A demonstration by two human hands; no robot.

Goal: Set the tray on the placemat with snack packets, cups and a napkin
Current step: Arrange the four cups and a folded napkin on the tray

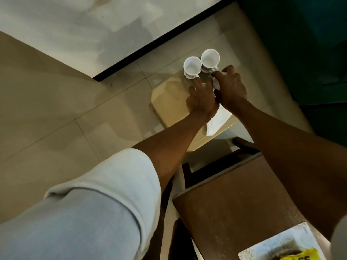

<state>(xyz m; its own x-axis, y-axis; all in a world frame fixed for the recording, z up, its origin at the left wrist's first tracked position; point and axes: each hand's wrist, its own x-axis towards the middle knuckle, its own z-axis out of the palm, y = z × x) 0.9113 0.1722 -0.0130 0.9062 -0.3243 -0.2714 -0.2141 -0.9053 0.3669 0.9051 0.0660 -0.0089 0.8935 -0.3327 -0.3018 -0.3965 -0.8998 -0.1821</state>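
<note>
Two white cups stand side by side at the far end of a beige tray. Just in front of them my left hand and my right hand meet over a third white cup, which they mostly hide. My left fingers lie spread across it and my right fingers curl round its far side. A white napkin lies on the tray's near right corner, under my wrists. A yellow snack packet shows at the bottom right.
The tray rests on a glass tabletop, with the tiled floor visible through it. A brown wooden surface sits near right and carries a pale mat under the packet. A dark green wall rises on the right.
</note>
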